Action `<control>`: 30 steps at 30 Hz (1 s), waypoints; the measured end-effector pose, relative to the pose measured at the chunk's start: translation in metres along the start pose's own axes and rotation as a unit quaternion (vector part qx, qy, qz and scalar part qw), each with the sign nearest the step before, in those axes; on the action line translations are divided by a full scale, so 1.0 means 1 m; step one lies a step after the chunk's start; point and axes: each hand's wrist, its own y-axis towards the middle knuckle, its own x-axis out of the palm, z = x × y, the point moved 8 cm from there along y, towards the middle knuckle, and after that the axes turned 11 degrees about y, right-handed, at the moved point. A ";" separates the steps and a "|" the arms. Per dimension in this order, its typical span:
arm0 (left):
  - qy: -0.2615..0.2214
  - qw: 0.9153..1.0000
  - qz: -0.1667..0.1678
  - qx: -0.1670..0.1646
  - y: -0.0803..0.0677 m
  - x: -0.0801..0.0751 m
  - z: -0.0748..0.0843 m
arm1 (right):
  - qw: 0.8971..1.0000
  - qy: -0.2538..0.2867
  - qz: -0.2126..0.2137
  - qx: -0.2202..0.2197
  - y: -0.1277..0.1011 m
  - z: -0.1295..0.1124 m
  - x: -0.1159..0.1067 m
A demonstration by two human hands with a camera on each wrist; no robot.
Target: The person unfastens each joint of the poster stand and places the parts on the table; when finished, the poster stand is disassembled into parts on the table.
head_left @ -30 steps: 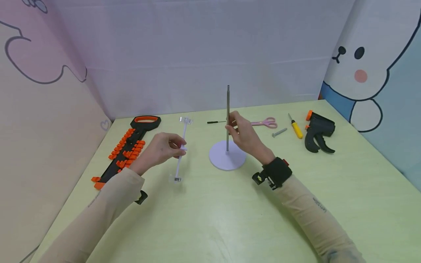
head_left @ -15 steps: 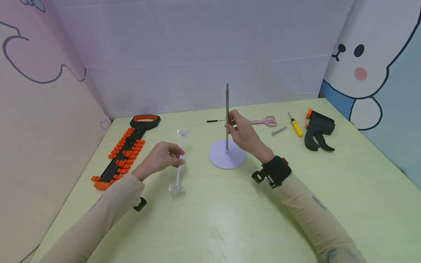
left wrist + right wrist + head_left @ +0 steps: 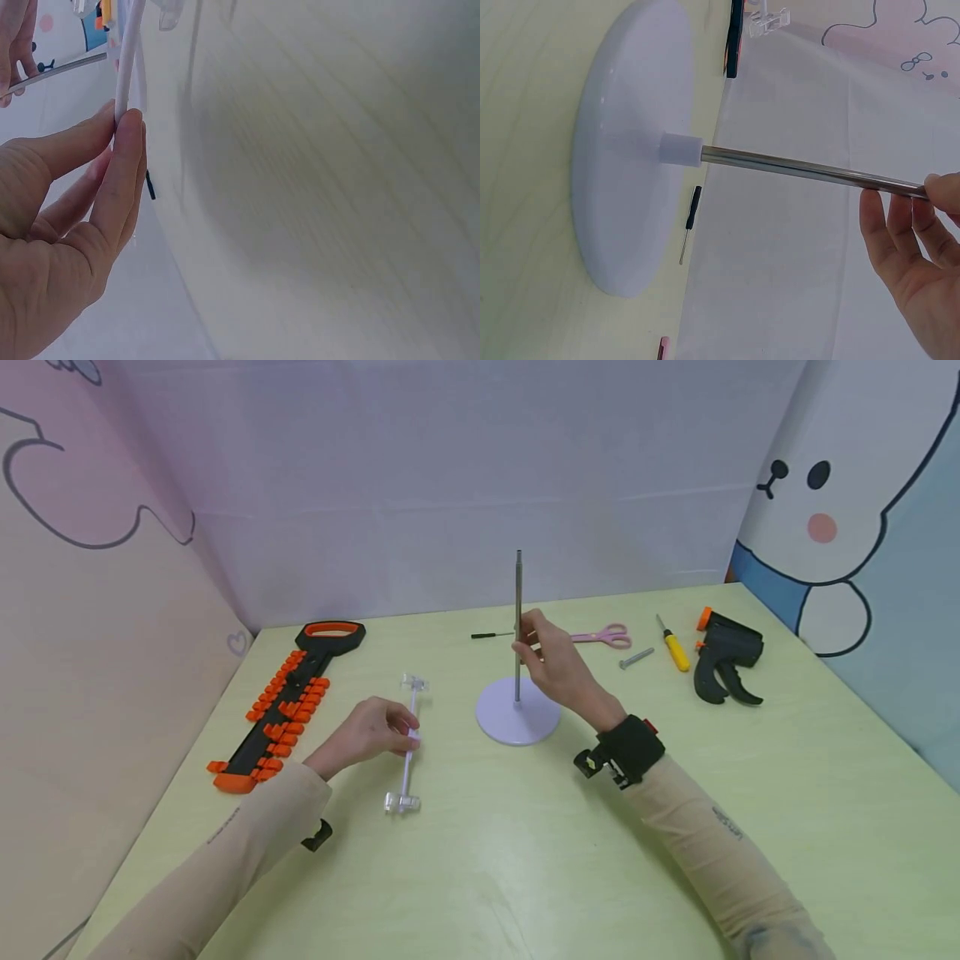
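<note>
My left hand (image 3: 369, 732) pinches the middle of a thin white rod (image 3: 407, 770) between thumb and fingers. A clear plastic clip (image 3: 402, 802) sits at the rod's near end and another at its far end. In the left wrist view the white rod (image 3: 129, 67) runs up from the fingertips. To the right, a metal pole (image 3: 518, 593) stands upright on a round white base (image 3: 517, 727). My right hand (image 3: 556, 662) holds this pole partway up, its thumb and fingertips on the metal in the right wrist view (image 3: 922, 255).
At the left lies a black holder with orange clips (image 3: 288, 706). Behind the stand are a small black-handled screwdriver (image 3: 491, 635) and pink scissors (image 3: 611, 637). Further right lie a bolt (image 3: 637, 659), a yellow-handled screwdriver (image 3: 676, 652) and a black clamp-like tool with orange tips (image 3: 727, 656).
My left hand has moved the white rod toward me and slightly left, and its near clip has come nearer the front. My right hand has stayed on the pole.
</note>
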 end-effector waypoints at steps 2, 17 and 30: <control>0.000 1.000 -0.001 0.002 0.000 0.002 -0.001 | 1.000 0.001 0.000 -0.001 0.000 0.000 0.000; 0.054 0.998 0.009 0.011 0.004 0.008 -0.004 | 1.000 0.000 0.002 -0.002 0.000 0.002 0.000; 0.095 0.995 0.021 0.031 0.004 0.011 -0.003 | 1.000 0.000 0.002 -0.004 0.000 0.002 0.000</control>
